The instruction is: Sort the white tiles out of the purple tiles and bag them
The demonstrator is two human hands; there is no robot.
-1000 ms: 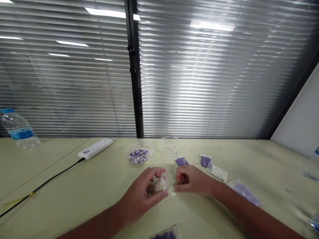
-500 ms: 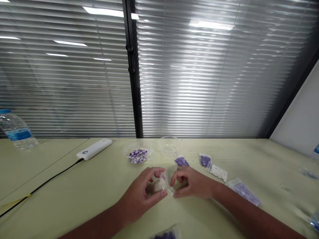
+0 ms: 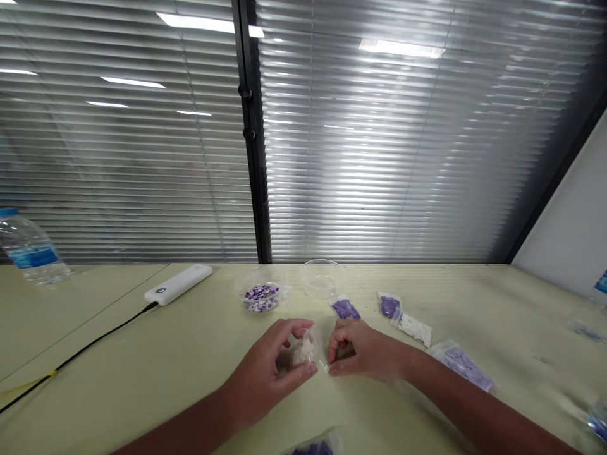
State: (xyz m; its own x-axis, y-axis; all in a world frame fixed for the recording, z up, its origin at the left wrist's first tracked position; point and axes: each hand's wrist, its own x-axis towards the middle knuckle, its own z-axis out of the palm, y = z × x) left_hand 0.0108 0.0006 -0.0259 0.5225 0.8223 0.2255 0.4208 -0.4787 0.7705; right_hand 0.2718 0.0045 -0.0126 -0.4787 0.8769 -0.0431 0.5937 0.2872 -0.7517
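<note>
My left hand (image 3: 270, 360) curls around a small clear plastic bag (image 3: 304, 351) of whitish pieces, its mouth facing right. Thumb and fingers grip the bag from both sides, low over the table. Just right of the bag, my right hand (image 3: 353, 347) is closed in a pinch with its fingertips down at the tabletop. A few small white pieces (image 3: 325, 366) show at the tip of its thumb. Behind the hands, a clear round tub (image 3: 262, 296) holds purple and white pieces. A purple-filled bag (image 3: 346, 308) lies just beyond my right hand.
A second clear round container (image 3: 323, 279) stands at the back. To the right lie another purple bag (image 3: 389, 306), a white-filled bag (image 3: 414, 328) and a lilac-filled bag (image 3: 462, 365). One more purple bag (image 3: 315, 445) is at the front edge. A white power bank (image 3: 179, 284) and water bottle (image 3: 35, 249) stand left.
My right hand's fingers have drawn together into a pinch. Fewer white pieces show between the hands. My left hand and its bag have barely moved.
</note>
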